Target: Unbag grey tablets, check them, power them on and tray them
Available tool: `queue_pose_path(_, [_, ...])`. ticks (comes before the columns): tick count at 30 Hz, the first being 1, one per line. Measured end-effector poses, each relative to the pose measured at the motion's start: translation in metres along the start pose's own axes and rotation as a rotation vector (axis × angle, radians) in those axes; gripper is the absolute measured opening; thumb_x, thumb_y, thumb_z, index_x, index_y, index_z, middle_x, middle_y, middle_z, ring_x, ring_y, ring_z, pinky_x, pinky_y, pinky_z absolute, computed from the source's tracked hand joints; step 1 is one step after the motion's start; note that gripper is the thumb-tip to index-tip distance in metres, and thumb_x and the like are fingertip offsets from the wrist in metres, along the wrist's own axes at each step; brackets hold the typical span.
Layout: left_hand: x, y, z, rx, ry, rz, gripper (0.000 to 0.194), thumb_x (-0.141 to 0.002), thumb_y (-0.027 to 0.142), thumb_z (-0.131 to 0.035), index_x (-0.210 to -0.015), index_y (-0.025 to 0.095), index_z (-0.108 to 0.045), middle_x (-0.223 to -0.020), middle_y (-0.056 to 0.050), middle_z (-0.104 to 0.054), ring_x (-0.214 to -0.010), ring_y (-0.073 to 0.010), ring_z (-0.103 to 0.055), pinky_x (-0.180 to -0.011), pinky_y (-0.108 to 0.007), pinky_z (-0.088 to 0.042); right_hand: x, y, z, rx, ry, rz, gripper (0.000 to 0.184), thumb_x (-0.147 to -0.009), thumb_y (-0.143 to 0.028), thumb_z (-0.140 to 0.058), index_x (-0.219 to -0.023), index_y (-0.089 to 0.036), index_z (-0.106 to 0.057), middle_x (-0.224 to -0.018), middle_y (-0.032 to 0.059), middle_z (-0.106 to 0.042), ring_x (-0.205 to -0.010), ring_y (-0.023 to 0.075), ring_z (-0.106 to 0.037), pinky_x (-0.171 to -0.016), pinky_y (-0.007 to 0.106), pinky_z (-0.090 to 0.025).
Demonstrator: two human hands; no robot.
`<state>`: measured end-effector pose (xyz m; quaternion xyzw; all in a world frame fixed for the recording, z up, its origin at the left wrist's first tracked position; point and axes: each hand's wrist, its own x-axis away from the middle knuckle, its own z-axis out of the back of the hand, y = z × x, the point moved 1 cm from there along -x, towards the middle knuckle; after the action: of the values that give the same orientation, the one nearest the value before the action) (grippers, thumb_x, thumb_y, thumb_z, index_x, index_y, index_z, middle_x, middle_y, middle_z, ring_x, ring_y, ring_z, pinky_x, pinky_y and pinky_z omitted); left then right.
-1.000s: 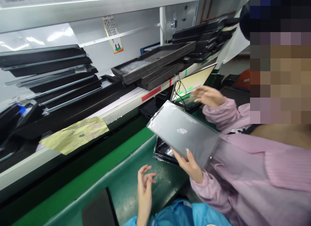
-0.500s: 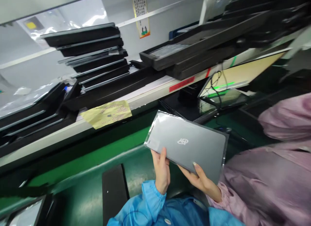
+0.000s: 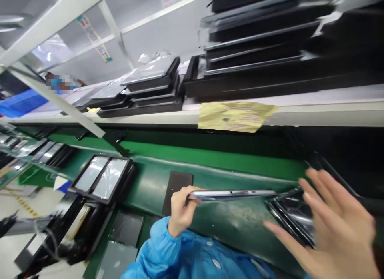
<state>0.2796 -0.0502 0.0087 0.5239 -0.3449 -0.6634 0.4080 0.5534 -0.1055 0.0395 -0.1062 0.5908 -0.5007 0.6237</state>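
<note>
My left hand (image 3: 181,209) is closed around the left end of a thin grey tablet-like device (image 3: 231,194). The device is turned edge-on, so its long narrow side with small slots faces me; its flat faces are mostly hidden. To the right, my right hand (image 3: 336,219) is raised close to the camera, slightly blurred, fingers spread and holding nothing. Behind that hand lies a dark item in shiny clear film (image 3: 295,211), partly covered by it. A flat black pad (image 3: 177,189) rests on the green bench beyond my left hand.
A shelf (image 3: 150,119) runs above the bench, carrying stacked black trays (image 3: 255,85) and a yellow paper note (image 3: 237,117). On the left stands a black tray with two grey panels (image 3: 102,177). A slanted white post (image 3: 60,101) crosses there. Grey panels (image 3: 117,261) lie at lower left.
The view has swung left. The co-worker's pink-sleeved hand is no longer on the device. The device has turned from showing its logo face to edge-on, still in my left hand. My right hand has appeared.
</note>
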Motion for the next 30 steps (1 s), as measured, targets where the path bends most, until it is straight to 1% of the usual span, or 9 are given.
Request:
queue_pose_path(3, [0.022,-0.01,0.038,0.02,0.247,0.162,0.021,-0.089,0.039,-0.074,-0.094,0.018,-0.077,-0.084,-0.007,-0.079,-0.072,-0.0189,-0.073,-0.065,-0.026,-0.056,-0.028,-0.005,-0.058,-0.319,-0.31,-0.104,0.102,-0.083,-0.042,-0.082,-0.162,-0.045,-0.017,-0.152,0.0114,-0.055,-0.124,0.0344,-0.066,-0.102,0.056,-0.057])
queue_pose_path(5, [0.034,-0.017,0.059,0.176,0.276,0.237,0.027,-0.09,0.046,-0.072,-0.091,0.019,-0.075,-0.085,-0.009,-0.079,-0.078,-0.0235,-0.075,-0.071,-0.032,-0.06,-0.023,-0.008,-0.098,-0.458,-0.514,-0.188,0.091,-0.087,-0.042,-0.079,-0.161,-0.04,-0.025,-0.127,0.011,-0.074,-0.105,0.0315,-0.075,-0.09,0.046,-0.064])
queue_pose_path(7, [0.04,-0.02,0.081,0.31,0.16,0.252,0.032,-0.092,0.051,-0.067,-0.092,0.021,-0.074,-0.089,-0.012,-0.08,-0.087,-0.0294,-0.077,-0.079,-0.043,-0.063,-0.008,-0.014,-0.132,-0.518,-0.559,-0.147,0.052,-0.092,-0.038,-0.074,-0.141,-0.036,-0.059,-0.105,0.0067,-0.081,-0.092,0.0295,-0.079,-0.081,0.037,-0.067])
queue_pose_path(9, [0.037,-0.016,0.11,0.345,-0.03,0.21,0.034,-0.094,0.053,-0.063,-0.105,0.023,-0.074,-0.101,-0.015,-0.081,-0.099,-0.0334,-0.077,-0.089,-0.053,-0.061,0.009,-0.023,-0.158,-0.58,-0.5,-0.07,0.022,-0.096,-0.035,-0.066,-0.117,-0.035,-0.073,-0.099,0.0041,-0.082,-0.084,0.0291,-0.079,-0.073,0.033,-0.069])
queue_pose_path(13, [0.005,0.005,0.182,0.237,-0.265,-0.098,0.049,-0.092,0.046,-0.068,-0.14,0.036,-0.06,-0.128,-0.013,-0.074,-0.113,-0.0322,-0.074,-0.093,-0.05,-0.061,0.026,-0.046,-0.193,-0.573,-0.563,0.041,0.03,-0.099,-0.032,-0.057,-0.124,-0.033,-0.072,-0.108,0.0071,-0.08,-0.092,0.031,-0.078,-0.076,0.033,-0.068])
queue_pose_path(16, [-0.029,0.023,0.221,0.083,-0.462,-0.354,0.041,-0.091,0.022,-0.073,-0.131,0.028,-0.069,-0.12,-0.013,-0.077,-0.101,-0.0262,-0.078,-0.083,-0.034,-0.066,0.026,-0.068,-0.209,-0.504,-0.582,0.024,0.028,-0.102,-0.035,-0.055,-0.122,-0.029,-0.073,-0.11,0.0073,-0.08,-0.097,0.0306,-0.077,-0.078,0.035,-0.069])
queue_pose_path(21, [-0.063,0.035,0.241,-0.012,-0.795,-0.57,0.012,-0.092,0.012,-0.07,-0.101,0.017,-0.077,-0.107,-0.012,-0.081,-0.102,-0.0207,-0.078,-0.087,-0.025,-0.064,0.026,-0.099,-0.225,-0.462,-0.492,-0.013,0.027,-0.104,-0.034,-0.054,-0.121,-0.027,-0.074,-0.109,0.0067,-0.08,-0.097,0.0268,-0.078,-0.081,0.033,-0.067])
queue_pose_path(26, [-0.069,0.03,0.241,0.01,-0.742,-0.732,0.017,-0.093,0.013,-0.068,-0.081,0.023,-0.076,-0.097,-0.005,-0.083,-0.092,-0.0162,-0.079,-0.078,-0.02,-0.065,0.025,-0.117,-0.229,-0.428,-0.474,-0.022,0.031,-0.105,-0.037,-0.049,-0.119,-0.027,-0.076,-0.105,0.0064,-0.081,-0.094,0.0262,-0.078,-0.076,0.031,-0.067])
queue_pose_path(30, [-0.071,0.04,0.235,0.021,-0.723,-0.713,0.011,-0.091,0.012,-0.07,-0.082,0.017,-0.073,-0.086,-0.007,-0.082,-0.081,-0.0173,-0.079,-0.069,-0.02,-0.065,0.025,-0.119,-0.228,-0.461,-0.462,-0.025,0.031,-0.104,-0.04,-0.052,-0.118,-0.026,-0.076,-0.105,0.0085,-0.081,-0.093,0.0278,-0.078,-0.076,0.033,-0.067])
